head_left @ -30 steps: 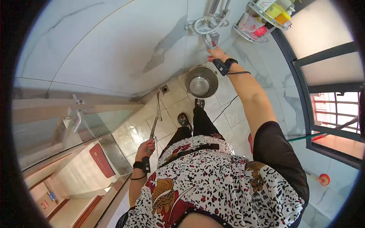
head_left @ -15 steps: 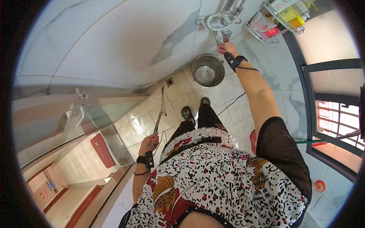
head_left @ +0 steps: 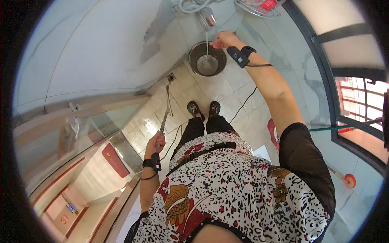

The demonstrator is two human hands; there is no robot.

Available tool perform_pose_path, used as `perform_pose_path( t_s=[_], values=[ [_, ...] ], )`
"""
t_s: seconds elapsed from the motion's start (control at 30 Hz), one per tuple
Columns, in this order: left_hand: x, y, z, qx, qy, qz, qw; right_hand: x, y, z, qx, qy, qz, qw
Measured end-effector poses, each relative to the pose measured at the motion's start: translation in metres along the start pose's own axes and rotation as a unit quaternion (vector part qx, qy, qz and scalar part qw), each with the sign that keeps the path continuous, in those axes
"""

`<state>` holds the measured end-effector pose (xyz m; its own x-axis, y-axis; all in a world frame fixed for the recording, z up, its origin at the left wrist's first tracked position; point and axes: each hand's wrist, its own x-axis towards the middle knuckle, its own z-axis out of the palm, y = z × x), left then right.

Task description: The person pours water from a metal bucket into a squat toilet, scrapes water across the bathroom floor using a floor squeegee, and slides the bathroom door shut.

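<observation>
My left hand point(head_left: 155, 142) is wrapped round the grey handle of a long thin tool point(head_left: 165, 116); its far end narrows and looks bent, but I cannot make out its kind. That end points at the floor drain point(head_left: 171, 77). My right hand point(head_left: 226, 39) is held over the right rim of a metal bucket point(head_left: 221, 60), fingers loosely apart and holding nothing visible. Just left of it, a chrome tap point(head_left: 208, 18) on the wall pours a stream of water point(head_left: 207, 43) into the bucket. Black bands with small devices circle both wrists.
A wire shelf point(head_left: 259, 13) hangs on the wall at top right, beside a dark-framed window point(head_left: 324, 93). A glass partition point(head_left: 109, 121) stands on the left. My shoes point(head_left: 214, 107) are on the tiled floor point(head_left: 227, 91). A black cable point(head_left: 243, 104) lies to their right.
My right hand has come away from the tap and down towards the bucket. A stream of water now shows below the tap. The view has tilted downward; the left hand keeps its hold.
</observation>
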<state>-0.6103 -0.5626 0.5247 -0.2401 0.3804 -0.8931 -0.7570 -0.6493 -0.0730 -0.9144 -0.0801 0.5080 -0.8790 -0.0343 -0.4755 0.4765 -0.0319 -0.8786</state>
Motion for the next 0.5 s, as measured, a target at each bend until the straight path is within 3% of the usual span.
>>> perform_pose_path(
  t_s=[0.03, 0.1, 0.17, 0.2, 0.27, 0.3, 0.33, 0.37, 0.4, 0.43, 0.5],
  values=[
    [0.002, -0.003, 0.005, -0.003, -0.001, 0.001, 1.0, 0.016, 0.053, -0.017, -0.183, -0.045, -0.141, 0.972],
    [0.006, -0.007, 0.014, -0.005, 0.004, -0.003, 1.0, -0.07, 0.017, 0.011, 0.072, 0.034, 0.112, 0.991],
    [0.017, -0.009, 0.018, 0.019, 0.026, -0.016, 0.999, -0.099, 0.075, 0.009, 0.042, -0.019, 0.103, 0.994],
    [0.024, -0.008, 0.017, 0.031, 0.034, -0.021, 0.999, -0.106, 0.124, 0.006, -0.018, -0.067, 0.047, 0.996],
    [0.034, -0.008, 0.022, 0.125, 0.052, -0.017, 0.991, -0.164, 0.162, 0.023, 0.087, -0.167, 0.032, 0.981],
    [0.036, -0.011, 0.031, 0.182, 0.076, 0.0, 0.98, -0.183, 0.184, 0.043, 0.142, -0.118, 0.141, 0.973],
    [0.039, -0.012, 0.036, 0.239, 0.1, 0.016, 0.966, -0.216, 0.167, 0.058, 0.128, -0.169, 0.169, 0.963],
    [0.042, -0.009, 0.038, 0.239, 0.052, -0.002, 0.97, -0.232, 0.181, 0.074, 0.137, -0.208, 0.211, 0.945],
    [0.043, -0.009, 0.039, 0.335, 0.018, 0.038, 0.941, -0.25, 0.185, 0.089, 0.201, -0.232, 0.202, 0.93],
    [0.045, -0.008, 0.041, 0.426, -0.018, 0.078, 0.901, -0.259, 0.193, 0.111, 0.185, -0.19, 0.25, 0.931],
    [0.059, 0.003, 0.044, 0.376, -0.004, 0.014, 0.926, -0.281, 0.173, 0.144, 0.2, -0.2, 0.267, 0.921]
  ],
)
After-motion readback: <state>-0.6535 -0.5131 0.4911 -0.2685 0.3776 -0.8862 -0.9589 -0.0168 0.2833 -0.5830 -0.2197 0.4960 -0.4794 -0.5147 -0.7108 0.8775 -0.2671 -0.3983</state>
